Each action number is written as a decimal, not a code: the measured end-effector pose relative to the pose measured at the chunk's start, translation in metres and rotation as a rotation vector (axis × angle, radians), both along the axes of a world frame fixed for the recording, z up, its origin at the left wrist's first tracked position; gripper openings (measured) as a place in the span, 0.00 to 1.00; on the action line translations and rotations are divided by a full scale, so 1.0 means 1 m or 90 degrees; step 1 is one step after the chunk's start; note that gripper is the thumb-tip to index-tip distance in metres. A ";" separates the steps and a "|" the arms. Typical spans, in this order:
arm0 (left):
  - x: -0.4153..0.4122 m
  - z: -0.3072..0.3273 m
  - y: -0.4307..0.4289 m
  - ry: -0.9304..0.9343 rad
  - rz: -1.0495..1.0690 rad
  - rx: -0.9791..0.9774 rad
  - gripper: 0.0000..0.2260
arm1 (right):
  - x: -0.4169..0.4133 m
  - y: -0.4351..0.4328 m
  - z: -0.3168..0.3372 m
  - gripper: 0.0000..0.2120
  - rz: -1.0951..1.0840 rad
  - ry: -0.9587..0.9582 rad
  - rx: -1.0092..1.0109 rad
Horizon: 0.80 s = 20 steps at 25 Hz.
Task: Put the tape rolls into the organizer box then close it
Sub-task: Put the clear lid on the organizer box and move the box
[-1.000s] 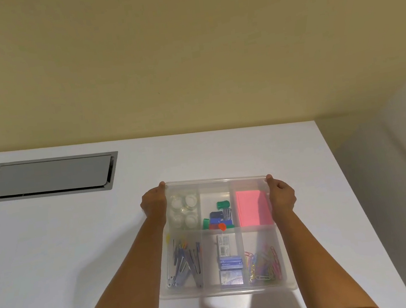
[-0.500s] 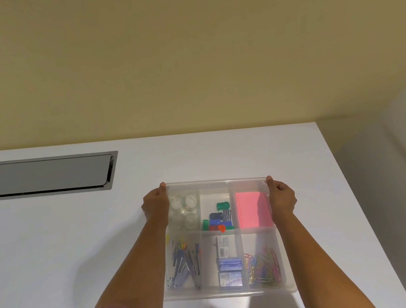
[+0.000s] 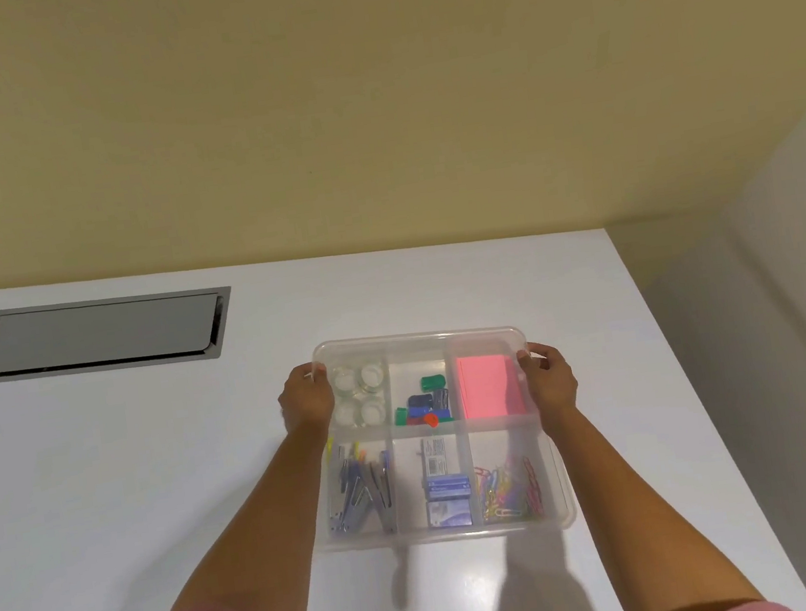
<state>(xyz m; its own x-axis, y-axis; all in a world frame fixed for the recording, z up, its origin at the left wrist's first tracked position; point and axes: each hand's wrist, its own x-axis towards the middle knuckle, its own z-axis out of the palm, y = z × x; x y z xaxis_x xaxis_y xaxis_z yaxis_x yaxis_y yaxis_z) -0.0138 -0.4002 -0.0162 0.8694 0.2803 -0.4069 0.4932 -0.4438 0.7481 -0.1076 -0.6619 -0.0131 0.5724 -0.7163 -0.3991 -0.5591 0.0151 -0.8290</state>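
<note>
A clear plastic organizer box [image 3: 441, 533] lies on the white table, with its see-through lid resting flat over the six compartments. Several clear tape rolls [image 3: 359, 395] sit in the far-left compartment. My left hand [image 3: 304, 399] grips the box's far-left corner. My right hand [image 3: 549, 378] grips the far-right corner, fingers curled over the lid's edge.
Other compartments hold binder clips [image 3: 427, 404], a pink note pad [image 3: 488, 386], staplers or pens [image 3: 360, 485], staple boxes [image 3: 445, 489] and coloured paper clips [image 3: 509, 486]. A grey recessed hatch [image 3: 97, 335] lies at the far left. The table's right edge [image 3: 699, 389] drops beside a wall.
Both hands have slid a little back along the sides of the box and stay on its far corners. The lid lies flatter on the box.
</note>
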 end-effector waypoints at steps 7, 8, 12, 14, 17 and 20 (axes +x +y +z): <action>-0.061 -0.007 0.019 -0.032 -0.033 0.056 0.15 | -0.056 0.024 -0.004 0.19 0.076 -0.022 -0.051; -0.069 -0.007 0.020 -0.030 -0.034 0.059 0.15 | -0.062 0.026 -0.005 0.19 0.079 -0.020 -0.058; -0.099 -0.008 0.024 -0.028 -0.027 0.070 0.15 | -0.086 0.037 -0.006 0.20 0.086 -0.007 -0.085; -0.110 -0.007 0.028 -0.026 -0.025 0.073 0.15 | -0.095 0.041 -0.006 0.20 0.083 -0.006 -0.079; -0.122 -0.008 0.034 -0.021 -0.024 0.069 0.15 | -0.108 0.046 -0.007 0.20 0.076 0.005 -0.081; -0.136 -0.010 0.037 -0.043 -0.037 0.085 0.16 | -0.122 0.056 -0.012 0.20 0.090 0.020 -0.119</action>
<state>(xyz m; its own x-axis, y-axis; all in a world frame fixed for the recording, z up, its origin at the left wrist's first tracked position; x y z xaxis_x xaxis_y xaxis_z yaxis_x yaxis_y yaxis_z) -0.1498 -0.3635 -0.0261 0.9096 0.2768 -0.3098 0.4150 -0.5680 0.7108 -0.2295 -0.6058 -0.0256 0.6613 -0.6932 -0.2866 -0.5703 -0.2165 -0.7924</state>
